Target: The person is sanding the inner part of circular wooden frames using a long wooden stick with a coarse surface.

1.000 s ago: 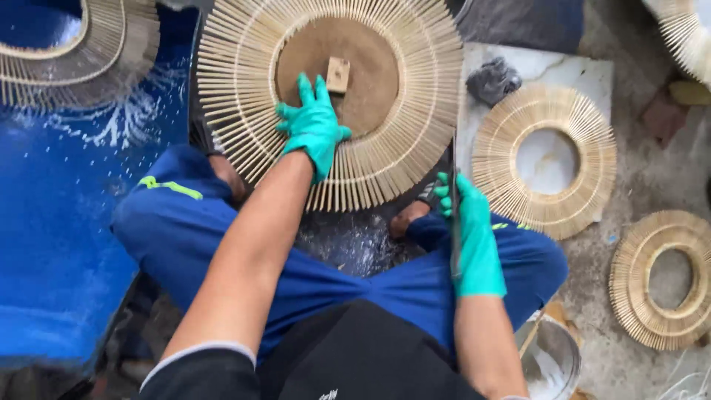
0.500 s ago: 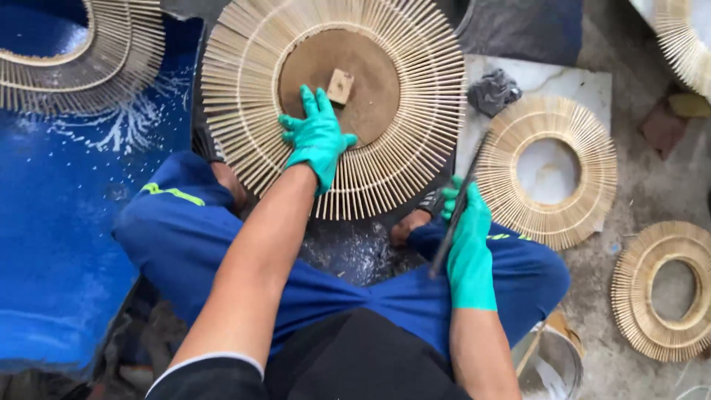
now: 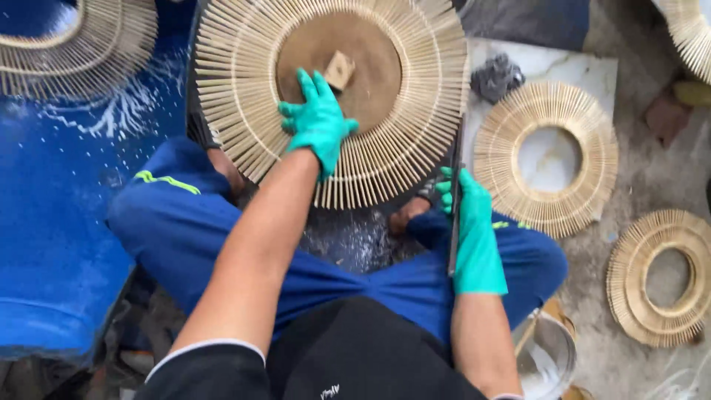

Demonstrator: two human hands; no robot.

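A large round sunburst frame of thin bamboo sticks (image 3: 415, 141) lies in front of me, with a brown disc centre (image 3: 337, 44) and a small wooden block (image 3: 339, 70) on it. My left hand (image 3: 318, 122), in a green glove, presses flat on the frame's lower ring. My right hand (image 3: 470, 222), also in a green glove, grips a long thin dark tool (image 3: 457, 159) whose tip points up along the frame's right edge. I sit cross-legged in blue trousers (image 3: 185, 222).
A smaller stick ring (image 3: 548, 159) rests on a white slab (image 3: 585, 70) to the right, beside a grey rag (image 3: 496, 75). More rings lie at far right (image 3: 663, 278), top right (image 3: 689, 33) and top left (image 3: 74, 44). Blue sheet (image 3: 52, 222) at left; metal pot (image 3: 544, 355) below.
My right hand has picked up the dark tool and raised it toward the big frame's right edge. My left hand stays pressed on the frame.
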